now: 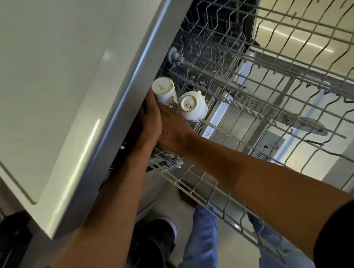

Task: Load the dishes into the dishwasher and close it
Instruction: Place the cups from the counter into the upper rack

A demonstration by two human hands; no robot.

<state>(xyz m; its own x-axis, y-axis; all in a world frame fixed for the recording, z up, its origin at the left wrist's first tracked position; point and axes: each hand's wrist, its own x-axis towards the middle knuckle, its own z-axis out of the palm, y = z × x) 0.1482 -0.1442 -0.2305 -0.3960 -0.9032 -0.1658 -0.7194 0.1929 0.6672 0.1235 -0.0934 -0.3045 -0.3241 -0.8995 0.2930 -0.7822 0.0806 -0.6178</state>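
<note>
The dishwasher's grey wire upper rack (211,190) is pulled out below me. Two white cups stand upside down at its left side: a tall cup (164,90) and a rounder cup (191,108) beside it. My left hand (149,118) reaches up from the lower left, and its fingers wrap the tall cup's left side, partly hidden under the counter edge. Pressed against it, my right hand (173,131) comes in from the right over the rack. Its fingers are hidden behind my left hand.
A white countertop (52,66) with a metal edge (120,110) overhangs the rack's left side. The open dishwasher door (269,147) shows through the wires. My legs in blue trousers (203,237) and a dark shoe (156,245) stand on the floor below.
</note>
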